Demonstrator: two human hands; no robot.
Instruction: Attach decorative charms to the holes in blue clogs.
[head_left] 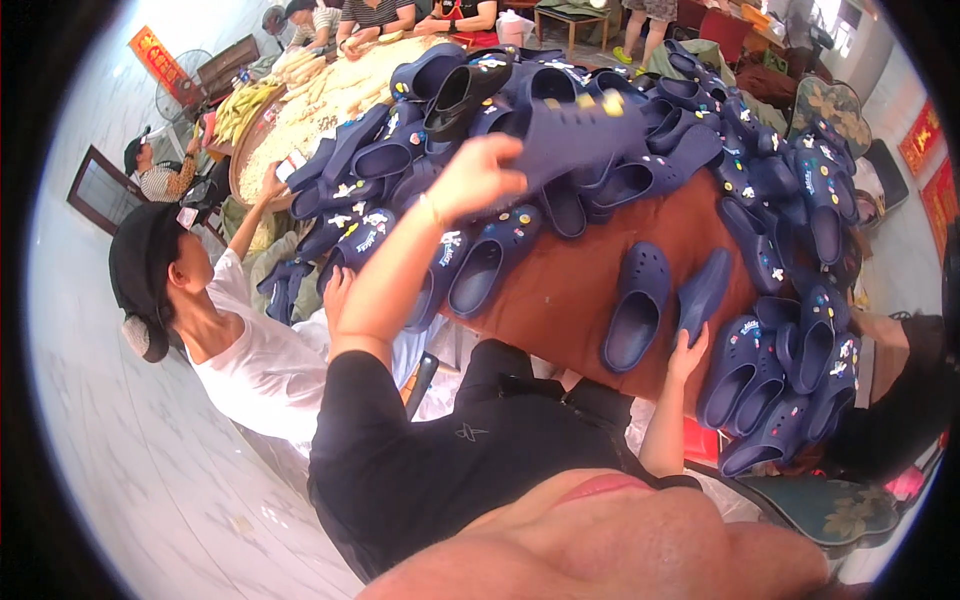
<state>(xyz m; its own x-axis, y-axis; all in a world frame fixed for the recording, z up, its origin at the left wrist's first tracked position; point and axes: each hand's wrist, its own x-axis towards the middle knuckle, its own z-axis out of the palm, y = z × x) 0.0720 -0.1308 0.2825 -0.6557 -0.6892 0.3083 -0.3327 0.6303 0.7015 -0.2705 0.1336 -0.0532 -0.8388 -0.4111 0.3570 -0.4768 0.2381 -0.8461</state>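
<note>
Navy bare clog (636, 308): lay on the bench (555, 285), three o'clock; looked left to do.
Right hand (688, 352): fingers clamped on second clog (706, 285), just beside it; no charms showed.
Left hand (475, 180): by blurred clog (585, 145), one o'clock; could not tell whether fingers gripped.
Charmed heap (640, 182): spread twelve to three; seemed mostly done.

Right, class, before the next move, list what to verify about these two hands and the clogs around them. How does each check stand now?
1. Is the right hand holding a navy clog? Ok: it grips the near end.
2. Is the left hand gripping the blurred clog? Cannot tell: motion blur hides the contact.
3. Is the plain clog lying on the brown tabletop? Ok.
4. Are the clogs in the heap separated? Not ok: many overlap.
</note>
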